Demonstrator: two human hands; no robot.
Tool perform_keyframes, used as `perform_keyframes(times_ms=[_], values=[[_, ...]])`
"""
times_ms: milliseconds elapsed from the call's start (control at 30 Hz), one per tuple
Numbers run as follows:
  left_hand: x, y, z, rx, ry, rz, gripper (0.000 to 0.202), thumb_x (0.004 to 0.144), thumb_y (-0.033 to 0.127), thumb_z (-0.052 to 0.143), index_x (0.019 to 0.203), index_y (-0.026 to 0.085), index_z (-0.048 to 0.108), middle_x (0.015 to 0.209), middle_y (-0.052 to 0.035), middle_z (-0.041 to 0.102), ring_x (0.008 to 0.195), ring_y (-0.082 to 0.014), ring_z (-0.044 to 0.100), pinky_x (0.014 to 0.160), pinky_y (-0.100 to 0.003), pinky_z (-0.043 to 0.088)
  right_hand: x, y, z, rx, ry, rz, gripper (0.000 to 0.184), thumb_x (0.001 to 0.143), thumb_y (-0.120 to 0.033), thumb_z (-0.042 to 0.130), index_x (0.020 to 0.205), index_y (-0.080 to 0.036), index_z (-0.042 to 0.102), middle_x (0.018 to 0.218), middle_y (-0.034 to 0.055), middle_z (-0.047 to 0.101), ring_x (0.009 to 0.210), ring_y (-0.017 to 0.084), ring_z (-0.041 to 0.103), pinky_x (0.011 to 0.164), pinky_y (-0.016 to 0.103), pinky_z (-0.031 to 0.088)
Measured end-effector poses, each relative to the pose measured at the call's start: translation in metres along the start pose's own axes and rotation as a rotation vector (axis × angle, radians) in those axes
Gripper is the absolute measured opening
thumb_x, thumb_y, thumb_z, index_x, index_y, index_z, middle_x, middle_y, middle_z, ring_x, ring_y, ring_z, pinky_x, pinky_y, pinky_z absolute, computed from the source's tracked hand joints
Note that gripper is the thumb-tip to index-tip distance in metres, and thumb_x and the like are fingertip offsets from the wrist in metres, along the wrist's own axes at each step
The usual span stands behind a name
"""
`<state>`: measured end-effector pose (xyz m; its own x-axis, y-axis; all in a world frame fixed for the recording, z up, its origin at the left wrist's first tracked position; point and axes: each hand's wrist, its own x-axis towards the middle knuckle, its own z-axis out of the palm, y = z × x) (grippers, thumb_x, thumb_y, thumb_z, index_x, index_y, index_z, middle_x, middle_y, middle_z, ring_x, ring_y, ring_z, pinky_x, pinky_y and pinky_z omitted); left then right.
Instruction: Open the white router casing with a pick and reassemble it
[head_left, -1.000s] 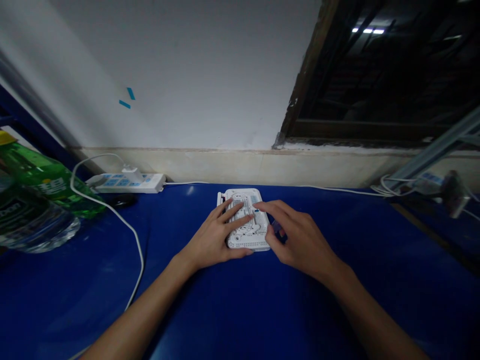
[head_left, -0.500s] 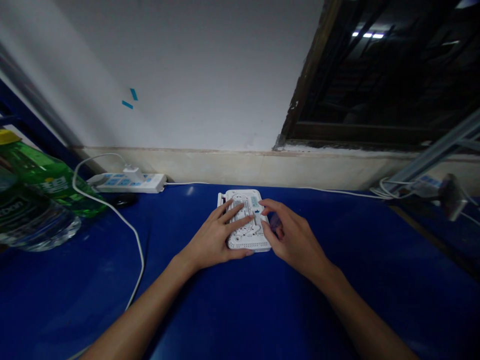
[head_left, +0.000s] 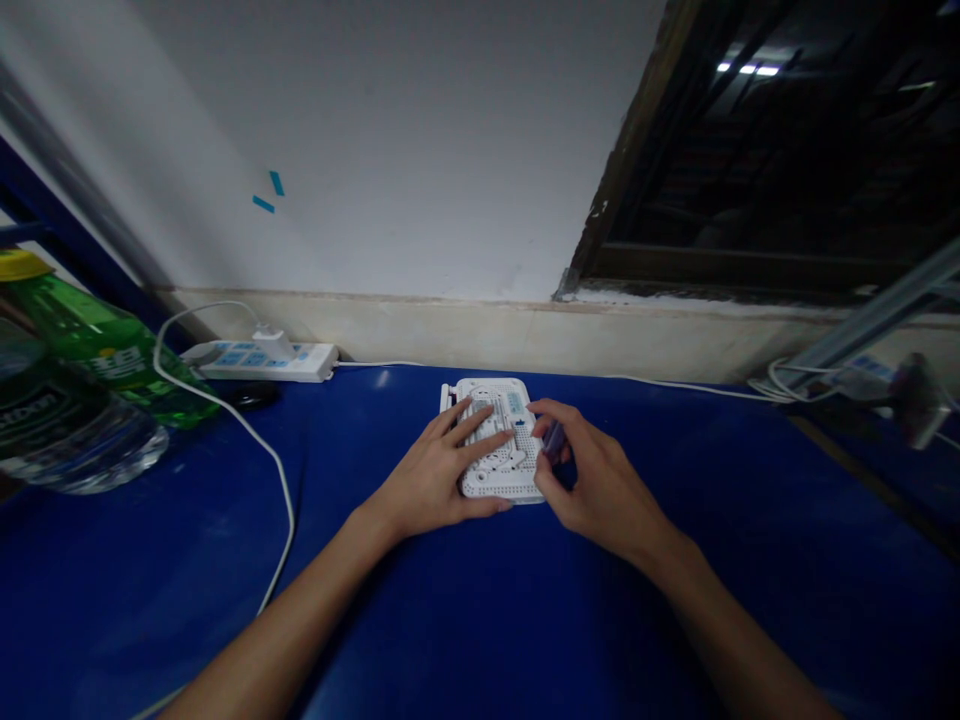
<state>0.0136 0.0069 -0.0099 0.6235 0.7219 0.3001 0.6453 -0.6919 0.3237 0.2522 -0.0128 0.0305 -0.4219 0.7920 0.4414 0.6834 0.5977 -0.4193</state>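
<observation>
On the worktop (head_left: 465, 620), the white device (head_left: 526, 455) lies long from near to far, under the left hand's (head_left: 433, 470) spread fingers; beside its right edge, the right hand (head_left: 600, 475) curls around a purple object (head_left: 553, 440).

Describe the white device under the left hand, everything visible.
The device is a white, plastic-looking slab with rounded corners, lying flat on the blue table. Small holes dot its face, which has a raised pattern, a pale blue label, a small dark-blue mark and a round recess. A narrow white piece sits along its far left side. The left hand spreads over its left part; the right hand is at its right edge, contact unclear.
</observation>
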Motion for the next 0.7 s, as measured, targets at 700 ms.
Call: perform_keyframes(times_ms=[700], values=[[0.000, 0.001, 0.000, -0.004, 0.007, 0.008, 0.085, 0.083, 0.074, 0.065, 0.156, 0.035, 0.040, 0.166, -0.0040, 0.027, 0.155, -0.0364, 0.018, 0.123, -0.060, 0.025, 0.000, 0.007, 0.000, -0.041, 0.020, -0.092, 0.018, 0.100, -0.026, 0.057, 0.117, -0.020, 0.058, 0.106, 0.0085, 0.071, 0.093, 0.021, 0.070, 0.081, 0.035, 0.058]])
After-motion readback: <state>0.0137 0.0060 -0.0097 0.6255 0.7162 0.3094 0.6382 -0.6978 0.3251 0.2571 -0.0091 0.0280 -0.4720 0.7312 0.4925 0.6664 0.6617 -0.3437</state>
